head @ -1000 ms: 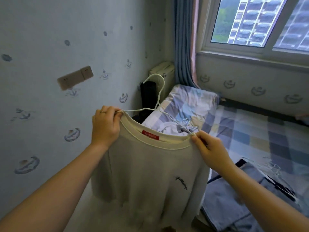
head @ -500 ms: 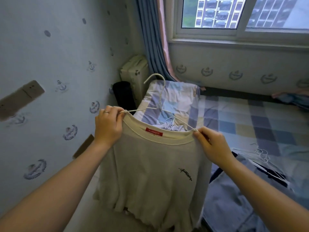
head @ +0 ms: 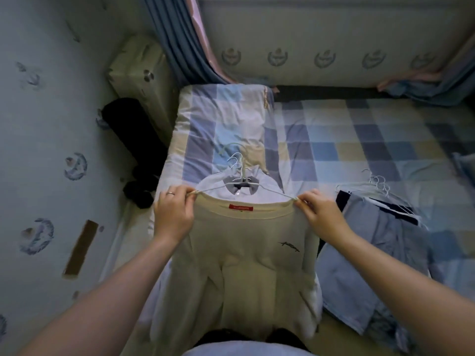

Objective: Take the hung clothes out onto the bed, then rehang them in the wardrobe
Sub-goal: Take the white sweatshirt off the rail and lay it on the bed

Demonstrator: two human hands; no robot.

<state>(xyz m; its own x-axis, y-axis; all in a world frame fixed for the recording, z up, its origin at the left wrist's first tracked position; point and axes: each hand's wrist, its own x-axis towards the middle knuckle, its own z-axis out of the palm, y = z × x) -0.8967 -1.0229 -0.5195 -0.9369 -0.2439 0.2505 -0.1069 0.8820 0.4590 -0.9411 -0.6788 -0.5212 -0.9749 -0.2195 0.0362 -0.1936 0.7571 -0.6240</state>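
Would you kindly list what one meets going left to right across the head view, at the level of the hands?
Brown wall strip → left hand → cream sweatshirt → right hand → blue garments lying on the bed.

Wore a thin pale ring [head: 170,193] on one finger of the left hand [head: 173,217]. Went bare-armed from left hand and right hand [head: 321,217] back to the frame edge. Showed a pale blue-grey top [head: 246,350] at the bottom edge, with dark clothing [head: 218,335] just above it, too dim to identify.
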